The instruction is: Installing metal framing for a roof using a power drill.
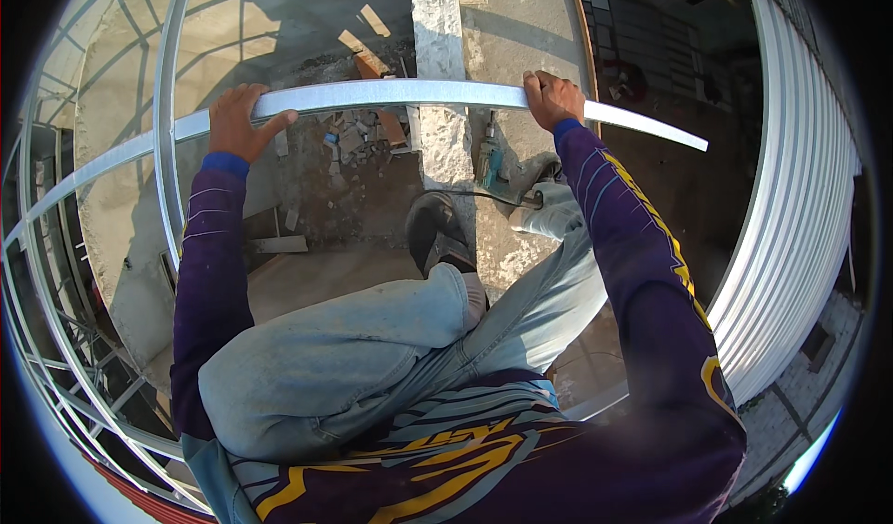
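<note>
A long, shiny metal profile (391, 93) lies crosswise in front of me, running from the far left to a free end at the right. My left hand (240, 122) is closed over it, with the thumb stretched along its near side. Toward the free end, my right hand (555, 99) has its fingers wrapped round the same profile. Just left of my left hand, the profile meets an upright-looking metal bar (166, 124) of the frame. Below my right hand, a teal power drill (490, 159) with a dark cord rests on the concrete ledge near my shoes.
I sit high up, legs bent, one shoe (434, 229) beside the concrete ledge (521, 45). Broken blocks and rubble (358, 138) lie on the lower floor. Corrugated metal sheeting (791, 208) curves along the right. More metal framing (70, 338) stands at the left.
</note>
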Demonstrator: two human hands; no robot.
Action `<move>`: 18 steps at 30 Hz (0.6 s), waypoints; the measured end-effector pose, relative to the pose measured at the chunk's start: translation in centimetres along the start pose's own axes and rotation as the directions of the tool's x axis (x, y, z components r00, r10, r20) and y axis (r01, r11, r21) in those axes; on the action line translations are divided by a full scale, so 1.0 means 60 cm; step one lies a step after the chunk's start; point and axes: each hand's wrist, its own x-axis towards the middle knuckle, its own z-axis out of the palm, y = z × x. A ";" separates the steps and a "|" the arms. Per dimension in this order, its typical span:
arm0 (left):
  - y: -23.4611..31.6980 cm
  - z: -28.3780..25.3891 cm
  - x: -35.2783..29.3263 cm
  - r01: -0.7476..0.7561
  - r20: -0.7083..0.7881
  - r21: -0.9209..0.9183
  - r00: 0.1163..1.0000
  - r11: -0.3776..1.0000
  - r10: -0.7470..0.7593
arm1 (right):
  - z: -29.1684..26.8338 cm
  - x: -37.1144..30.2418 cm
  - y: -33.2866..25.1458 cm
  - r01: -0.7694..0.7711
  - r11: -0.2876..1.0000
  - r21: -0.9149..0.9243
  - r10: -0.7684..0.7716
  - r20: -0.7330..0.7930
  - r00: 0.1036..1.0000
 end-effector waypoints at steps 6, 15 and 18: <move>-0.005 0.004 0.000 -0.037 -0.037 0.024 0.999 0.999 0.038 | 0.000 0.005 0.003 -0.011 1.000 -0.008 0.012 0.043 0.999; -0.015 0.011 0.000 0.008 0.025 0.011 1.000 1.000 -0.009 | 0.001 0.003 0.002 0.004 1.000 -0.004 -0.004 0.050 0.999; -0.015 0.011 0.003 0.028 0.053 0.019 0.998 0.999 -0.029 | 0.002 0.004 0.004 0.008 1.000 0.002 -0.008 0.060 0.998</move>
